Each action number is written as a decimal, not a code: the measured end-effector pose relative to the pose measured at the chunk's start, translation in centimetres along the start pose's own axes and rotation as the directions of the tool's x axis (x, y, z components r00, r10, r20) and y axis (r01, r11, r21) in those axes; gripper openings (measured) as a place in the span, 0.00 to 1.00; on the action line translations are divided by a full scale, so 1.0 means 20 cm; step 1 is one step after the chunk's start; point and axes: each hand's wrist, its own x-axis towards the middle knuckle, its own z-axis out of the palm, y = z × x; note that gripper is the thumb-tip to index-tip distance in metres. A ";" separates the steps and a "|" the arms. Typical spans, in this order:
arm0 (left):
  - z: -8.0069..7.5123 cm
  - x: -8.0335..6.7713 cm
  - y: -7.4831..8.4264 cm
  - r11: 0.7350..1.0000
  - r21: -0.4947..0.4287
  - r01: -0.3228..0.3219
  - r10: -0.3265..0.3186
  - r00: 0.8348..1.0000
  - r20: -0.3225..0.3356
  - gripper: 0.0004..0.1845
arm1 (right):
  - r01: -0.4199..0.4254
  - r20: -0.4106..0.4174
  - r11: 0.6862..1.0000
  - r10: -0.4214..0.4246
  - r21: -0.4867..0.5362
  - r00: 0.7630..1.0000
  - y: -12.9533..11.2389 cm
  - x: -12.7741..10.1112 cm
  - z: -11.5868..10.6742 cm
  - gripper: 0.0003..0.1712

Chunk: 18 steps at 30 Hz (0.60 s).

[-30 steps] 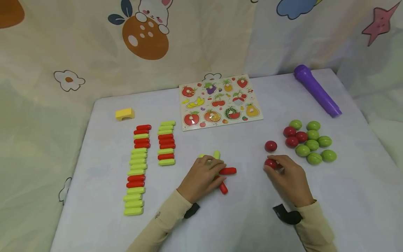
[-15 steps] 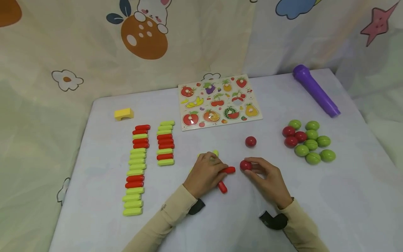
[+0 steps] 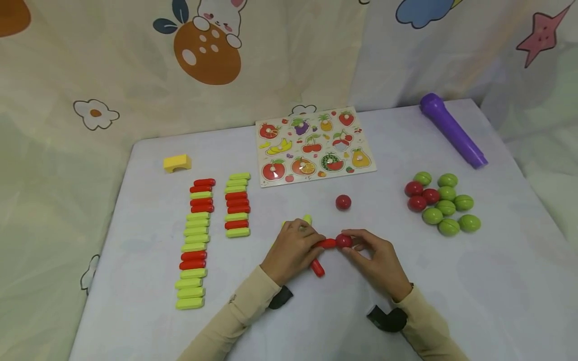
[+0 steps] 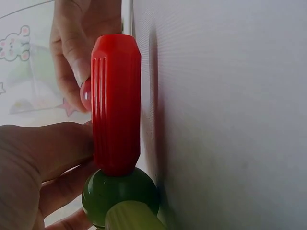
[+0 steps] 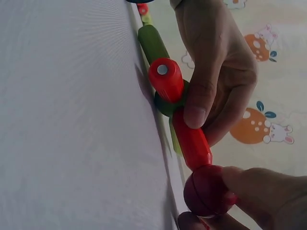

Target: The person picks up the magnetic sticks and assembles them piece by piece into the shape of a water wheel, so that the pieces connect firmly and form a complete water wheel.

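Observation:
My left hand [image 3: 293,250] grips a red stick [image 5: 189,134], its thumb lying along it in the right wrist view. That stick and another red stick [image 4: 116,105] stand out from a green ball [image 4: 120,191]. A light green stick [image 4: 132,215] also meets this ball; more of the cluster is hidden under the hand. With thumb and fingers, my right hand [image 3: 377,258] pinches a red ball [image 5: 207,191] right at the gripped stick's free end. Another red ball [image 3: 343,202] lies on the table just beyond.
Several red and green balls [image 3: 446,207] lie grouped at right, below a purple tube [image 3: 453,130]. Two columns of red and light green sticks [image 3: 196,231] lie at left, near a yellow arch block [image 3: 177,163]. A fruit puzzle board [image 3: 316,146] lies at the back.
My right hand has moved left with its red ball, up to the red stick's end. The other red ball has also shifted left. My left hand stays almost in place.

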 end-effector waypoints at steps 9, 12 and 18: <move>-0.02 -0.02 -0.01 0.999 -0.031 -0.013 0.015 0.998 0.064 0.12 | 0.005 0.007 0.984 -0.004 -0.179 1.000 0.00 0.18 -0.12 0.22; -0.03 -0.02 -0.02 0.999 -0.037 -0.034 0.038 0.994 0.103 0.11 | 0.033 0.098 0.980 -0.014 -0.198 0.995 0.01 0.27 -0.14 0.27; -0.06 -0.04 -0.02 0.996 0.006 -0.094 0.092 0.985 0.148 0.09 | 0.076 0.229 0.981 -0.033 -0.180 0.973 0.00 0.38 -0.10 0.30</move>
